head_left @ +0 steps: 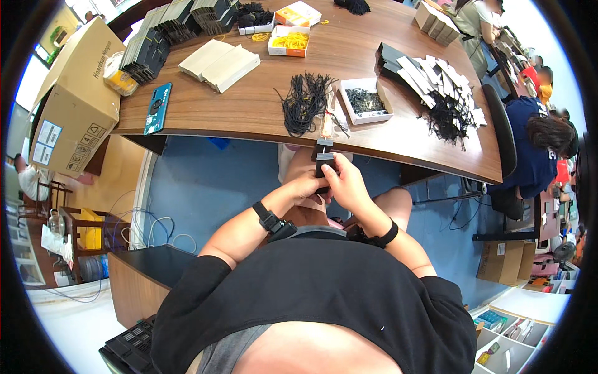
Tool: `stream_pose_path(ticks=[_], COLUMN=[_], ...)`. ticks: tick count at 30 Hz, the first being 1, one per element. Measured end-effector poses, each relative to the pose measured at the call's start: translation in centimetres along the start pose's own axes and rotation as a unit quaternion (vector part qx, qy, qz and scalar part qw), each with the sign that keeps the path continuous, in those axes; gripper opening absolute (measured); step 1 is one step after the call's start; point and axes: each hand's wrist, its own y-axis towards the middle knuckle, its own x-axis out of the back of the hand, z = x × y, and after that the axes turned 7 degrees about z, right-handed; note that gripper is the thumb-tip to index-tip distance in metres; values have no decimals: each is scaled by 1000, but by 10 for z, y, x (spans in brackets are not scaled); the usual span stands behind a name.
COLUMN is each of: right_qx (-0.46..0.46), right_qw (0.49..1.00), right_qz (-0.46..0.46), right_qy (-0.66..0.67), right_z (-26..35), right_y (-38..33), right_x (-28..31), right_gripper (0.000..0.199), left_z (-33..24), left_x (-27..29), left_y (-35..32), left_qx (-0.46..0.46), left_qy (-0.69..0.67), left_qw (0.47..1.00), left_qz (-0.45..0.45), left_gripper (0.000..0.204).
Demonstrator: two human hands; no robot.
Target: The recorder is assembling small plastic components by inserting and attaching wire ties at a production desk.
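Just below the bench (249,118) edge, over the lap, a small dark tag (324,163) stands upright, its long axis pointing toward the bench. Both the left hand (305,186) and right hand (346,184) pinch it, fingers closed. A bundle of black cords (305,103) lies just beyond.

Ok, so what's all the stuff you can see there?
table: one, brown wood, ahead
cords: one bundle, black, table edge
white box: one, dark pieces inside, beside cords
rubber bands: yellow, in orange box
phone: one, teal, table left
cardboard box: one, brown, far left
tags: many, black and white, table right
small card: one, black, in both hands
left hand: holding card
right hand: holding card
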Motion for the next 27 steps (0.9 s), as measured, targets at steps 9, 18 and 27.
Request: stream_pose_path(ticks=[9, 18, 27], right_qx=[39, 46, 60], right_qw=[995, 992, 991], right_qz=[7, 11, -12], right_qy=[-96, -116, -121], right_z=[4, 12, 1], right_y=[1, 2, 12], right_x=[4, 7, 10], right_gripper=[24, 22, 26], left_z=[7, -2, -7], left_x=[2, 9, 5], left_y=[2, -8, 7], left_qx=[-25, -103, -74], left_qy=[2, 85, 90], left_qw=[999, 991, 989], left_qz=[-29, 2, -86], left_gripper=[34, 32, 20])
